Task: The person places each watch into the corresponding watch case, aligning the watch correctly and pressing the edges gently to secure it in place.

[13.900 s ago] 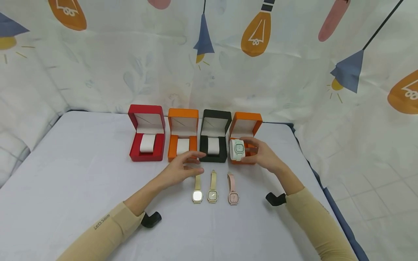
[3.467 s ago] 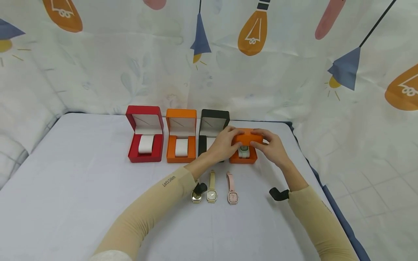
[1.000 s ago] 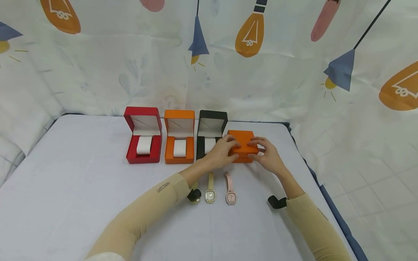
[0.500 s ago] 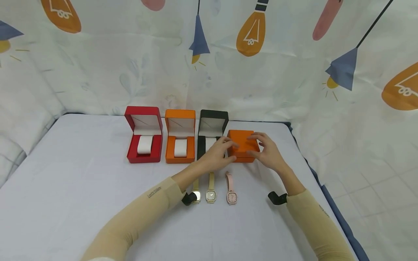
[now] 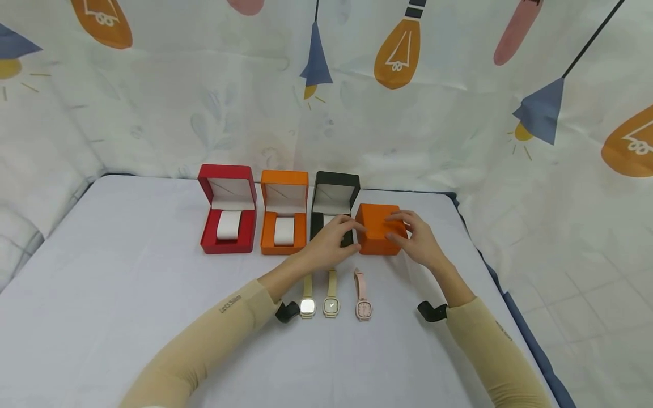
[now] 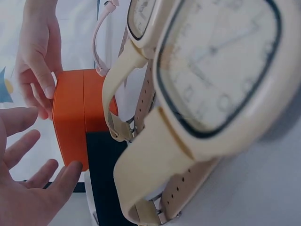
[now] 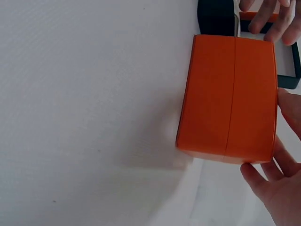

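A closed orange watch box [image 5: 374,243] stands at the right end of the row. My right hand [image 5: 422,242] is at its right side, with loosely bent fingers at the lid's top and edge; the right wrist view shows the box [image 7: 225,99] closed along its seam. My left hand [image 5: 326,247] hovers left of it, fingers spread and apart from the box, partly hiding the open dark green watch box [image 5: 336,181]. Two cream-strapped wristwatches [image 5: 331,306] and a pink wristwatch [image 5: 364,310] lie in front on the cloth.
An open red watch box [image 5: 211,243] and another open orange watch box [image 5: 267,243] stand left of the green one, each with a white cushion. A white cloth covers the table [image 5: 127,272]. A patterned curtain [image 5: 204,113] hangs behind the table.
Earlier the right hand set a cushion with a pale watch into the right orange box. Both hands then lowered its lid. Now my left hand has drawn away leftward; the right stays beside it.
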### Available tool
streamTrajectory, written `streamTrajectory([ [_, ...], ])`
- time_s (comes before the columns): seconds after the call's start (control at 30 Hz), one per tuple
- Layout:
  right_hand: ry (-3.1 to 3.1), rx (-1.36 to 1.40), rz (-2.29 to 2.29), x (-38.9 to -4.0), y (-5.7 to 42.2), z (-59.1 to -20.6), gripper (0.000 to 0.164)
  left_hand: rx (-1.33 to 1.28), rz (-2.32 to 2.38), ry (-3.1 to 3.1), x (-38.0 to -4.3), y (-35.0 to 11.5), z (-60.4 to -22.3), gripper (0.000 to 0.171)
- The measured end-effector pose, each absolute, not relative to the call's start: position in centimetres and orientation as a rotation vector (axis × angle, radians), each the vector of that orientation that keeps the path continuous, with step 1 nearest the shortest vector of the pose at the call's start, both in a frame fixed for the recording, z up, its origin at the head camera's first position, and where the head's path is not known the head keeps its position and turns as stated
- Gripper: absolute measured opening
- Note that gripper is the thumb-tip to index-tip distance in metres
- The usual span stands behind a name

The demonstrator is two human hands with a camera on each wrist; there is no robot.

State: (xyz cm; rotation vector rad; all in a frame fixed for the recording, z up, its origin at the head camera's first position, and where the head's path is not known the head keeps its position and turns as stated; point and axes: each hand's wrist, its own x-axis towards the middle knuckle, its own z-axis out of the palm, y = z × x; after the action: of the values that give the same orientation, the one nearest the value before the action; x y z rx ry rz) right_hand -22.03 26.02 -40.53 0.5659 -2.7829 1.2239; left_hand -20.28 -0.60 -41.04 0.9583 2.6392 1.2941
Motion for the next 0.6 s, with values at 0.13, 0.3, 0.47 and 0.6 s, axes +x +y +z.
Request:
streamTrajectory([
  [0.13, -2.792, 0.579, 1.197, -22.0, 25.9, -40.3, 0.032, 0.951, 1.322, 2.629, -20.1, -1.1, -41.1, 0.037],
  [0.3, -2.783, 0.652, 1.142, -22.0, 25.5, -39.9, 0.032, 0.934, 1.343, 2.62, -19.7, -1.8, -41.0, 0.035],
  [0.47, -2.77, 0.677, 1.133, -22.2, 24.9, -39.4, 0.032, 0.926, 1.327, 2.628, -19.3, -2.7, -40.8, 0.034],
  [0.6, -2.757, 0.687, 1.142, -22.4, 24.4, -38.9, 0.032, 0.93, 1.323, 2.627, -19.0, -3.2, -40.6, 0.033],
])
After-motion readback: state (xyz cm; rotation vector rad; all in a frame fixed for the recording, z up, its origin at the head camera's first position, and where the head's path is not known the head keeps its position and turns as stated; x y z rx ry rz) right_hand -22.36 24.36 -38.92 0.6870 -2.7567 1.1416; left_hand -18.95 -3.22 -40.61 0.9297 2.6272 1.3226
